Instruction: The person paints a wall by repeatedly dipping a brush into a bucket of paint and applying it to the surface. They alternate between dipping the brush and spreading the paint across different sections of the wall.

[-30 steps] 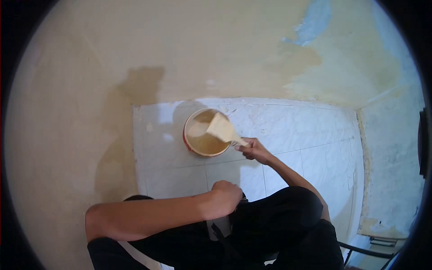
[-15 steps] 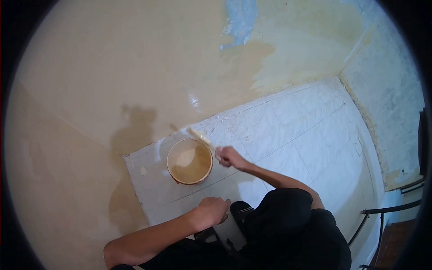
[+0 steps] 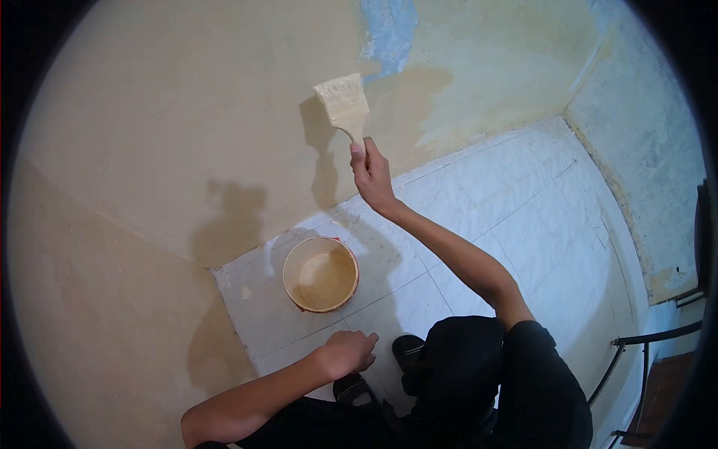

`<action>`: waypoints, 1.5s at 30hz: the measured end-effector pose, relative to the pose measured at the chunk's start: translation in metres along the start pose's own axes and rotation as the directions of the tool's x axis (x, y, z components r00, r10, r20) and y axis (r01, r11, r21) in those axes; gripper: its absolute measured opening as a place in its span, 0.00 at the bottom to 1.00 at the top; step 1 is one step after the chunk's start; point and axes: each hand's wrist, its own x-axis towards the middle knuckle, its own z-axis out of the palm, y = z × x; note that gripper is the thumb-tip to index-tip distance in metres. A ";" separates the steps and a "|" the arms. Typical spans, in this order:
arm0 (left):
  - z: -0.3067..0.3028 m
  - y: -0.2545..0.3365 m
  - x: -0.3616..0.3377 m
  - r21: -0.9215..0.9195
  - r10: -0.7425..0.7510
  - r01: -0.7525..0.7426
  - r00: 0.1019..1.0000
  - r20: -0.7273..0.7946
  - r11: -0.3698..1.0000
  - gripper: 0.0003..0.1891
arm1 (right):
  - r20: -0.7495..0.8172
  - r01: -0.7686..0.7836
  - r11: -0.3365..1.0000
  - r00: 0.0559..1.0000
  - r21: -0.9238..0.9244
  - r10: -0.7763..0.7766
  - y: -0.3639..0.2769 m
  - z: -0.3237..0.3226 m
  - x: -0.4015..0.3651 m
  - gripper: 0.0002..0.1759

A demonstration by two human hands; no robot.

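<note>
A wide paintbrush point(image 3: 345, 106), its bristles coated in cream paint, is held upright by the handle in my right hand point(image 3: 372, 176). Its bristle end is up in front of the wall point(image 3: 247, 90), near the lower tip of a bare blue patch point(image 3: 390, 37). Below, on the floor, stands a round bucket point(image 3: 321, 275) with cream paint coating its inside and a reddish outer edge. My left hand point(image 3: 350, 353) is closed in a loose fist just in front of the bucket, with nothing sticking out of it.
White marbled tiles point(image 3: 449, 224) cover the floor along the wall's foot. A second wall point(image 3: 643, 127) with a rough, patchy surface rises at the right. Black metal rails point(image 3: 658, 334) stand at the lower right. My sandalled foot point(image 3: 407, 350) is close behind the bucket.
My right hand has lifted the paintbrush from beside the bucket's rim up to the wall, and the brush now points upward. My left hand has stayed nearly still.
</note>
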 end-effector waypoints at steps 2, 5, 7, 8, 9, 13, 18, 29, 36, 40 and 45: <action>-0.001 0.002 -0.003 -0.022 -0.003 0.003 1.000 0.001 1.000 0.16 | -0.037 -0.010 1.000 0.999 -0.001 0.010 0.013 0.007 -0.010 0.17; 0.003 0.003 -0.004 -0.021 -0.037 0.038 0.999 0.019 0.999 0.17 | -0.075 -0.020 1.000 0.997 -0.015 0.019 0.042 0.014 -0.020 0.17; 0.005 0.007 -0.006 -0.049 -0.004 0.004 1.000 0.002 0.999 0.17 | -0.074 -0.029 0.999 0.997 -0.028 0.027 0.051 0.014 -0.025 0.17; 0.005 0.008 -0.007 -0.054 -0.006 0.006 1.000 -0.001 0.999 0.17 | -0.073 -0.035 0.998 0.997 -0.049 0.031 0.056 0.013 -0.024 0.17; 0.003 0.008 -0.007 -0.067 -0.003 0.004 1.000 0.014 0.998 0.16 | -0.072 -0.030 0.997 0.997 -0.071 0.025 0.055 0.014 -0.016 0.17; 0.004 0.003 -0.003 -0.038 -0.039 0.041 0.998 0.044 0.998 0.17 | -0.054 -0.029 0.995 0.998 -0.091 0.024 0.052 0.016 -0.005 0.17; 0.006 -0.006 0.002 -0.029 -0.058 0.060 0.996 0.062 0.998 0.17 | -0.007 -0.116 0.985 0.993 -0.130 0.116 0.085 0.022 -0.026 0.16; 0.006 -0.010 0.005 -0.066 -0.033 0.039 0.995 0.092 0.997 0.18 | 0.037 -0.192 0.970 0.979 -0.153 0.199 0.106 -0.008 -0.075 0.17; 0.009 -0.008 0.010 -0.040 -0.038 0.041 0.997 0.070 0.998 0.18 | 0.013 -0.042 0.998 0.999 -0.052 0.043 0.063 -0.003 -0.033 0.16; 0.005 -0.007 0.011 -0.035 0.004 -0.004 1.000 0.012 0.999 0.17 | 0.069 0.015 1.000 0.998 -0.001 -0.015 0.010 -0.004 -0.019 0.16; -0.001 -0.004 0.010 -0.039 0.059 -0.062 0.996 -0.073 0.997 0.17 | 0.058 0.074 0.989 0.995 0.131 -0.082 -0.040 0.002 0.017 0.15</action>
